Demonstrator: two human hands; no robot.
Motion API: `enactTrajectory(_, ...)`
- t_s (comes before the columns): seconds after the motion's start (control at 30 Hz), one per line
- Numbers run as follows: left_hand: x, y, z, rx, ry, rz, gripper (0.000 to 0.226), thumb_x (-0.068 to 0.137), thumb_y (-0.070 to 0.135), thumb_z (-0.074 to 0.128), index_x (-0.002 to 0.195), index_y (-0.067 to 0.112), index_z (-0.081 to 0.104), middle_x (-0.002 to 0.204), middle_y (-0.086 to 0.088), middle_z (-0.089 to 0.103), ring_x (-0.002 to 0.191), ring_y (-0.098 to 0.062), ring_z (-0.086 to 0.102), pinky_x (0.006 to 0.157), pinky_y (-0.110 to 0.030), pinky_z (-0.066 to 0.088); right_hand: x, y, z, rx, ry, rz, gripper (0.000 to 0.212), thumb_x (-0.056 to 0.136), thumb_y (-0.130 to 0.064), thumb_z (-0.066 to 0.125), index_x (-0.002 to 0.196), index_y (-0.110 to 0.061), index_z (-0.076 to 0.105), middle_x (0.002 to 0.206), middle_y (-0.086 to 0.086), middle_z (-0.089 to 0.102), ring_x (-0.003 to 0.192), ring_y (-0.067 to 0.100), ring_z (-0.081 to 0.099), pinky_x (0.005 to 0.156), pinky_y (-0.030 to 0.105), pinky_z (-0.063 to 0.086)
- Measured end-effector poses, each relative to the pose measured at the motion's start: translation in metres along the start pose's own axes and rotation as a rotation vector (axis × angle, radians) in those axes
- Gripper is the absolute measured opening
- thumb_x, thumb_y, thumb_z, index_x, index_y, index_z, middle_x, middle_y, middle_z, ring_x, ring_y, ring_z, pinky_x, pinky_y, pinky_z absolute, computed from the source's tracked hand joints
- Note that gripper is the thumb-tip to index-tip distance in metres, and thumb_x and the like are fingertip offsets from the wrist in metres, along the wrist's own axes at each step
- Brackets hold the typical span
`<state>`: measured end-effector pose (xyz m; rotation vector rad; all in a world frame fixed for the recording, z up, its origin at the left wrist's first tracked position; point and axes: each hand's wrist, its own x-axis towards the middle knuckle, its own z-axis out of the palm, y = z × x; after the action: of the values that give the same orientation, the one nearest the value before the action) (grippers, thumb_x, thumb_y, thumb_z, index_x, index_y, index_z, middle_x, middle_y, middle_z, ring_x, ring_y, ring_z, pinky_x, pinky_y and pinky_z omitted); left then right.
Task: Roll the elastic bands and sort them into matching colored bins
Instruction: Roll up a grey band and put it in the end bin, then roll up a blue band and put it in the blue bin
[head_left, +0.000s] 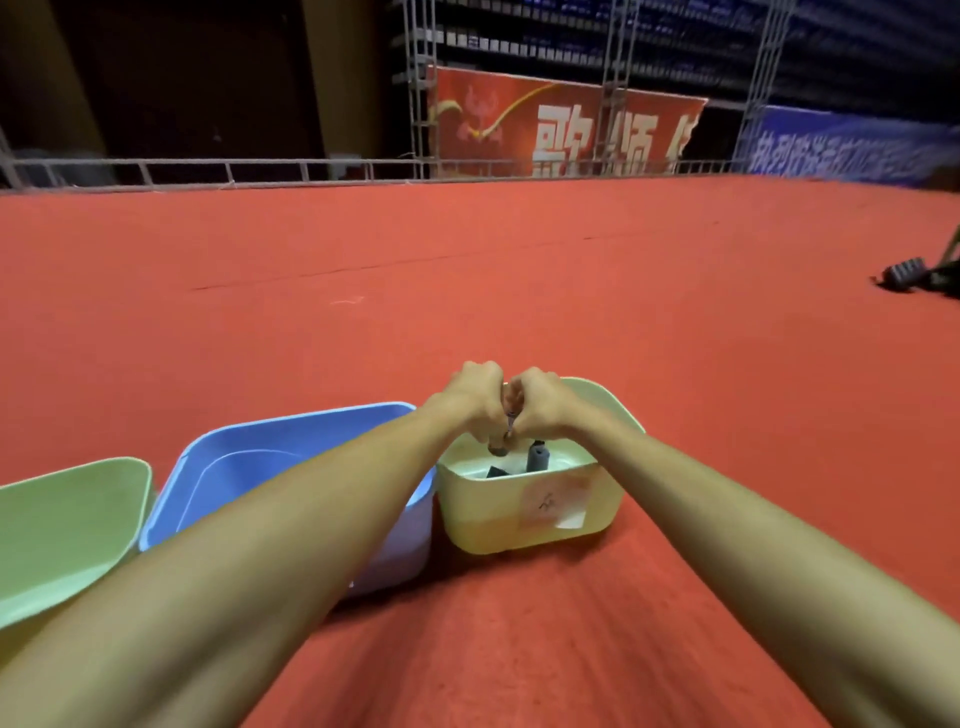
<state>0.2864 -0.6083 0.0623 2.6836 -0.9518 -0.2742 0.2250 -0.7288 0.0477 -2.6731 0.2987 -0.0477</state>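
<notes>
both arms reach forward and the left hand (475, 397) and right hand (537, 408) meet knuckle to knuckle just above the yellow bin (519, 530). each grip is curled tight and clamped on a small grey elastic band (510, 423), pinched between the two hands, with a rolled end hanging over the bin's opening. inside the yellow bin a dark grey roll (536, 456) stands upright beside another dark piece that is too hidden to make out. a pale paper label (558, 501) is stuck on the bin's near wall. the blue bin (291, 431) sits touching the yellow bin's left side, partly under the left forearm, and the green bin (67, 519) sits left of that. all three rest on the red carpet (467, 270).
</notes>
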Motion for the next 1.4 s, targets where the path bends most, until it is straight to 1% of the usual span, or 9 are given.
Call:
enactTrajectory(0.13,0.009,0.003,0.012,0.008,-0.042,0.001,0.033,0.057,0.017,0.097,0.071,0.017,0.068,0.062,0.003,0.072,0.053,-0.009,0.069,0.048,-0.022,0.050,0.012,0.003,0.008,-0.170,-0.077,-0.001,0.032,0.050,-0.020,0.096,0.071,-0.014,0.074,0.069,0.001,0.072,0.065,0.018,0.067,0.056,0.032,0.054)
enactTrajectory(0.23,0.015,0.003,0.029,0.024,-0.050,0.019,0.024,0.065,0.014,0.093,0.079,0.013,0.074,0.077,-0.004,0.078,0.058,-0.013,0.073,0.058,-0.027,0.061,0.015,0.010,0.012,-0.275,-0.064,0.002,0.034,0.050,-0.022,0.096,0.065,-0.020,0.065,0.070,-0.004,0.071,0.071,0.020,0.069,0.056,0.030,0.049)
enactTrajectory(0.33,0.016,0.000,0.045,0.068,-0.065,0.013,0.017,0.072,0.015,0.087,0.081,0.014,0.074,0.069,-0.001,0.074,0.049,-0.011,0.067,0.057,-0.026,0.059,0.011,0.012,0.016,-0.402,-0.068,0.007,0.041,0.059,-0.025,0.096,0.067,-0.024,0.055,0.081,-0.003,0.064,0.076,0.022,0.062,0.060,0.030,0.043)
enactTrajectory(0.6,-0.001,0.001,0.029,0.076,-0.036,0.012,0.015,0.077,0.022,0.081,0.076,0.019,0.066,0.069,0.005,0.072,0.062,-0.012,0.070,0.061,-0.027,0.055,0.001,0.005,0.006,-0.434,-0.052,0.043,0.042,0.059,-0.039,0.097,0.082,-0.024,0.064,0.085,-0.002,0.066,0.078,0.024,0.059,0.060,0.030,0.040)
enactTrajectory(0.73,-0.024,-0.003,0.000,-0.021,0.076,0.021,0.019,0.072,0.018,0.078,0.090,0.020,0.074,0.074,0.004,0.076,0.073,-0.015,0.075,0.077,-0.036,0.063,-0.018,-0.005,-0.022,-0.358,0.096,0.063,0.057,0.065,-0.038,0.091,0.115,-0.022,0.068,0.107,0.005,0.071,0.099,0.031,0.066,0.073,0.035,0.047)
enactTrajectory(0.87,-0.075,-0.008,-0.024,-0.189,0.224,0.076,0.008,0.076,0.021,0.073,0.071,0.027,0.077,0.063,0.009,0.074,0.062,-0.011,0.071,0.070,-0.035,0.062,-0.063,-0.047,-0.036,-0.146,0.396,0.009,0.022,0.076,-0.030,0.071,0.097,-0.025,0.076,0.092,0.003,0.077,0.091,0.029,0.072,0.075,0.037,0.057)
enactTrajectory(1.1,-0.225,-0.055,-0.050,-0.391,0.306,0.133,0.022,0.055,0.031,0.052,0.059,0.024,0.072,0.054,-0.002,0.066,0.053,-0.021,0.063,0.055,-0.039,0.055,-0.159,-0.163,0.030,0.329,0.719,-0.166,0.007,0.080,-0.018,0.065,0.082,-0.020,0.070,0.073,-0.001,0.073,0.071,0.025,0.067,0.066,0.037,0.052)
enactTrajectory(1.23,-0.335,-0.133,-0.041,-0.364,0.273,0.073,0.030,0.058,0.045,0.054,0.059,0.019,0.070,0.048,0.001,0.052,0.050,-0.010,0.041,0.053,-0.034,0.039,-0.212,-0.243,0.113,0.542,0.621,-0.219,0.004,0.079,-0.018,0.064,0.081,-0.020,0.067,0.070,-0.005,0.071,0.065,0.015,0.066,0.069,0.035,0.055)
enactTrajectory(1.4,-0.480,-0.247,-0.019,-0.321,0.275,-0.219,0.020,0.077,0.022,0.069,0.058,0.023,0.074,0.054,0.001,0.068,0.049,-0.010,0.063,0.057,-0.036,0.052,-0.267,-0.352,0.229,0.641,0.201,-0.284,0.017,0.081,-0.033,0.059,0.081,-0.020,0.070,0.072,-0.005,0.073,0.069,0.015,0.069,0.071,0.035,0.057)
